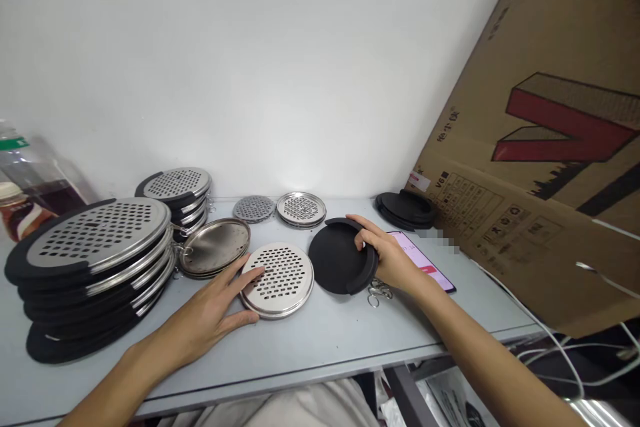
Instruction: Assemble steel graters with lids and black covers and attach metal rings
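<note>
My left hand grips the left edge of a round perforated metal disc, its forefinger across the holes and its thumb at the near rim. The disc lies in a shiny metal rim on the table. Just to its right, my right hand holds a round black cover by its raised right edge, with fingers curled over the rim. The cover tilts slightly and its hollow side shows. Small metal clasps with rings lie under my right wrist. Beyond my left hand are stacked plain metal pans.
Tall stacks of perforated discs with black covers stand at left, by bottles. Metal discs and black covers lie at the back. A phone lies at right, beside a big leaning carton and white cables.
</note>
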Demonstrator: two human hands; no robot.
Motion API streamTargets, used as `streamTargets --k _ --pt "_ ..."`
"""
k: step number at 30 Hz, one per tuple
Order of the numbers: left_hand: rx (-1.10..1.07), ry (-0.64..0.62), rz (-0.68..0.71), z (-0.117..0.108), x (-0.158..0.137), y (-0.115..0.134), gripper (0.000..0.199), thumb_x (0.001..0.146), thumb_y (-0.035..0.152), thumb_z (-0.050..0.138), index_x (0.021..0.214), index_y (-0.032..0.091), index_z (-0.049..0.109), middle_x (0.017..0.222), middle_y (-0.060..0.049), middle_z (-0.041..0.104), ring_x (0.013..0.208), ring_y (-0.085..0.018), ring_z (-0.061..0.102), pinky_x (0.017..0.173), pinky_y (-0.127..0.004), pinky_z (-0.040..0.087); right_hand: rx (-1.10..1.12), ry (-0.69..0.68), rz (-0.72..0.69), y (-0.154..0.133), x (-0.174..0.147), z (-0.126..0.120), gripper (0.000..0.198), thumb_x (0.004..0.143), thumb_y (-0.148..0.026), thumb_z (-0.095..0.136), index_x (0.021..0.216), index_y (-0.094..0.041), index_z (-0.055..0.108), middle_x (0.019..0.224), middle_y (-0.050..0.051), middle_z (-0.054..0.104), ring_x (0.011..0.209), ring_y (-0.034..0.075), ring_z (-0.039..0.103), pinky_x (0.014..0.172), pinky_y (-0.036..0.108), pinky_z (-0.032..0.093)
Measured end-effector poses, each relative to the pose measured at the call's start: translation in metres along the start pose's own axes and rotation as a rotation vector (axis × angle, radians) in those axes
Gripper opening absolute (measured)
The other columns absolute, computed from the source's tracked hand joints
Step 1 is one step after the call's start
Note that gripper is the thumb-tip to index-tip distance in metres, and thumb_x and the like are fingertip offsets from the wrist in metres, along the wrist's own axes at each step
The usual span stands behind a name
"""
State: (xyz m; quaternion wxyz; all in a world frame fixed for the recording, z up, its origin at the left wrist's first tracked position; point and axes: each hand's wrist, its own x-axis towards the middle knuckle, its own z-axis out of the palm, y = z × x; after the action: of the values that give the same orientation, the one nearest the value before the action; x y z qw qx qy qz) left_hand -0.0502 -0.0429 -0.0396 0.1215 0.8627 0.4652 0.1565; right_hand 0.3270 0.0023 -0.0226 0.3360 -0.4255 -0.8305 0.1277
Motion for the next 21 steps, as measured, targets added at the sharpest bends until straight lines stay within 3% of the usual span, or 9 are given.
streamTargets --k 3,7,10,12,14,21 --pt "0.0 0.0 0.025 0.003 0.0 0.001 0.064 0.092 0.05 0.053 0.149 0.036 0.03 0.158 -0.003 0.028 0.141 -0.029 0.033 0.113 -0.046 0.034 0.035 -0.073 -0.027 -0.009 -0.001 0.008 0.023 0.069 -0.003 0.052 0.082 -0.022 0.051 0.151 0.012 0.036 0.126 0.025 0.052 0.09 0.033 0.046" --pt "0.015 0.011 0.041 0.005 -0.001 0.002 0.062 0.092 0.048 0.054 0.149 0.036 0.032 0.155 -0.004 0.035 0.141 -0.03 0.034 0.113 -0.048 0.035 0.137 -0.194 -0.032 -0.019 0.0 0.018 0.034 0.07 -0.007 0.062 0.099 -0.023 0.054 0.142 0.013 0.047 0.142 0.029 0.031 0.103 0.04 0.041" --pt "0.025 0.003 0.016 0.003 0.0 0.006 0.062 0.091 0.05 0.054 0.148 0.037 0.034 0.155 -0.004 0.034 0.141 -0.032 0.034 0.112 -0.049 0.036 0.174 -0.277 -0.029 -0.021 0.0 0.02 0.068 0.067 -0.022 0.077 0.129 -0.024 0.049 0.15 0.015 0.036 0.143 0.033 0.028 0.11 0.046 0.035" --pt "0.016 -0.013 0.01 0.001 0.0 0.008 0.062 0.091 0.05 0.053 0.148 0.037 0.033 0.157 -0.004 0.03 0.141 -0.031 0.033 0.112 -0.049 0.035 0.194 -0.336 -0.032 -0.021 0.0 0.02 0.097 0.061 -0.032 0.084 0.145 -0.027 0.034 0.155 0.015 0.026 0.143 0.034 0.027 0.114 0.049 0.03" --pt "-0.003 -0.026 0.007 0.0 0.0 0.01 0.062 0.091 0.05 0.053 0.148 0.037 0.032 0.158 -0.004 0.027 0.142 -0.03 0.032 0.113 -0.048 0.034 0.216 -0.387 -0.033 -0.021 -0.001 0.019 0.113 0.058 -0.036 0.087 0.151 -0.029 0.023 0.157 0.014 0.022 0.143 0.035 0.025 0.116 0.051 0.025" --pt "-0.071 -0.093 0.008 -0.005 0.006 0.016 0.064 0.088 0.051 0.058 0.146 0.037 0.036 0.161 -0.005 0.02 0.144 -0.032 0.027 0.114 -0.048 0.032 0.293 -0.488 -0.107 -0.018 0.015 0.015 0.121 0.053 -0.036 0.09 0.153 -0.028 0.021 0.156 0.012 0.026 0.142 0.034 0.028 0.117 0.047 0.024"
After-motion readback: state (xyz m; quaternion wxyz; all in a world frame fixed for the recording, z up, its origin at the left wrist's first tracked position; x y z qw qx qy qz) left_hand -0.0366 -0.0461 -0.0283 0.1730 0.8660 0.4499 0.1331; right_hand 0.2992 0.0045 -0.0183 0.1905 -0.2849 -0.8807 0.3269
